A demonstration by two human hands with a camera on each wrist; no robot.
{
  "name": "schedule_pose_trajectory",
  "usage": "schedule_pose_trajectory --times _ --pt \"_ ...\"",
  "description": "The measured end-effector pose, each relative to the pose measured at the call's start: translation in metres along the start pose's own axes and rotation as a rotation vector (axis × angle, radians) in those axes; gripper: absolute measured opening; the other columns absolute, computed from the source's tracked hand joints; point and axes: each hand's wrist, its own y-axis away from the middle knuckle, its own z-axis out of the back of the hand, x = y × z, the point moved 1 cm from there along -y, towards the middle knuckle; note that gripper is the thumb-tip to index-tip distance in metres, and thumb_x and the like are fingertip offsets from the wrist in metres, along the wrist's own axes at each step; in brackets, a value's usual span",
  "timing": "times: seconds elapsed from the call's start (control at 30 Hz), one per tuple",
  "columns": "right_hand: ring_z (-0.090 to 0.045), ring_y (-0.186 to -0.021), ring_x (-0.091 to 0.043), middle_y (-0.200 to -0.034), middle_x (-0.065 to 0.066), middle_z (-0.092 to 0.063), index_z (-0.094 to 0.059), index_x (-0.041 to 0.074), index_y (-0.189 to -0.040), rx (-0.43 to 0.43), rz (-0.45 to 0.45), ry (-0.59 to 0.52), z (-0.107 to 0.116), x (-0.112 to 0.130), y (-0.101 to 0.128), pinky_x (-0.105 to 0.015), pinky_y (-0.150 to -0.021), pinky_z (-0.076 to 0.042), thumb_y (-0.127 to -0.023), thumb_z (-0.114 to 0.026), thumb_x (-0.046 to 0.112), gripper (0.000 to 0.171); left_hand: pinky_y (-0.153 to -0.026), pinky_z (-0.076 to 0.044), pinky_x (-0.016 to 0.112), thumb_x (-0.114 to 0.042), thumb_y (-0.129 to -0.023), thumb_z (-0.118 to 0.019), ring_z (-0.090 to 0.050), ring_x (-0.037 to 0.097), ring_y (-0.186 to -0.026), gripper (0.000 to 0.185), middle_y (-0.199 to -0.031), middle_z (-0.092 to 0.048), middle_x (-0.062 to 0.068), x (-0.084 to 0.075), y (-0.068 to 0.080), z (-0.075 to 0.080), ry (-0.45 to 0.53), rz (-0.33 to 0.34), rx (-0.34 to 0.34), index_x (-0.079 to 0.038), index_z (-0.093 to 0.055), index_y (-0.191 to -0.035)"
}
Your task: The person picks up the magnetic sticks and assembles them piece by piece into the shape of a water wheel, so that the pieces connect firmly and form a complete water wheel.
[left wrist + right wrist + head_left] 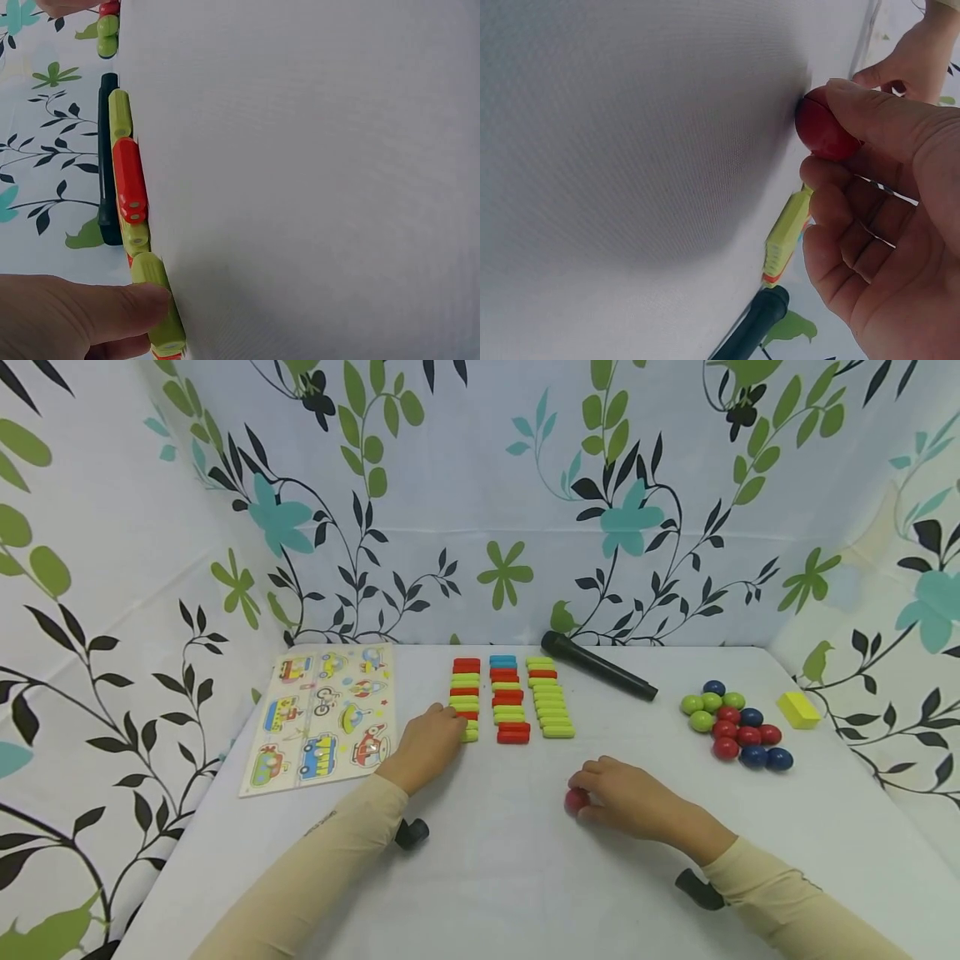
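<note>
Three columns of coloured blocks (510, 703) stand laid out on the white surface (495, 868), in red, green and a little blue, and the work in hand looks partly done rather than finished. The left hand (427, 745) rests at the near end of the left column, its fingertips pressing against a green block (159, 304) there; the fingers look fairly straight, touching rather than gripping. The right hand (637, 797) lies nearer the person, well apart from the columns, and pinches a red ball (576, 800) between thumb and fingertips, the ball touching the surface. Off to the right sits a cluster of balls (735, 727) in green, red and dark blue, which I judge to be the stock this red one belongs with, so that most of them are not yet handled. A yellow block (798, 709) lies just beyond the cluster, a black marker-like cylinder (598, 665) lies behind the columns, and a vehicle puzzle board (324, 714) lies at the left. Nothing shows where the ball is bound.
</note>
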Motion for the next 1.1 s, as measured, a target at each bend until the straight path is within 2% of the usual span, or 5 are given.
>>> schedule_pose_trajectory --times 0.37,0.53,0.7,0.83,1.1 --pt "-0.056 -0.095 -0.012 -0.101 0.007 -0.065 -0.072 0.015 -0.117 0.003 0.007 0.0 0.0 0.003 0.0 -0.03 -0.08 -0.056 -0.084 -0.085 0.027 0.038 -0.066 -0.055 0.032 -0.016 -0.092 -0.076 -0.053 0.02 -0.081 0.017 -0.095 -0.069 0.008 0.003 0.001 -0.004 0.017 0.007 0.034 -0.009 -0.074 -0.107" --pt "-0.056 -0.095 -0.012 -0.101 0.006 -0.065 -0.072 0.014 -0.117 0.002 0.009 -0.007 -0.001 0.003 0.0 -0.03 -0.08 -0.056 -0.085 -0.084 0.027 0.037 -0.068 -0.055 0.029 -0.016 -0.09 -0.078 -0.056 0.017 -0.084 0.017 -0.095 -0.07 0.003 -0.003 0.01 -0.004 0.056 -0.106 0.016 -0.012 -0.074 -0.106" --pt "-0.056 -0.093 -0.011 -0.099 0.007 -0.065 -0.072 0.014 -0.117 -0.008 0.013 -0.005 0.0 0.002 0.001 -0.029 -0.078 -0.055 -0.084 -0.084 0.026 0.037 -0.067 -0.052 0.025 -0.019 -0.089 -0.079 -0.056 0.014 -0.086 0.016 -0.093 -0.068 -0.003 -0.03 0.021 0.001 0.107 -0.298 0.0 -0.016 -0.072 -0.102" --pt "-0.056 -0.092 -0.011 -0.099 0.007 -0.065 -0.072 0.014 -0.117 -0.017 0.018 -0.004 0.001 0.001 0.001 -0.029 -0.078 -0.055 -0.085 -0.084 0.026 0.036 -0.065 -0.05 0.019 -0.022 -0.089 -0.079 -0.056 0.012 -0.085 0.017 -0.092 -0.069 -0.004 -0.058 0.024 0.004 0.12 -0.402 -0.012 -0.017 -0.074 -0.105" --pt "-0.055 -0.09 -0.01 -0.098 0.007 -0.066 -0.072 0.014 -0.117 -0.023 0.023 -0.014 0.0 0.001 0.0 -0.03 -0.079 -0.055 -0.086 -0.083 0.026 0.035 -0.066 -0.048 0.016 -0.025 -0.091 -0.078 -0.055 0.01 -0.086 0.019 -0.094 -0.07 -0.005 -0.092 0.016 -0.005 0.086 -0.447 0.021 -0.02 -0.074 -0.109"
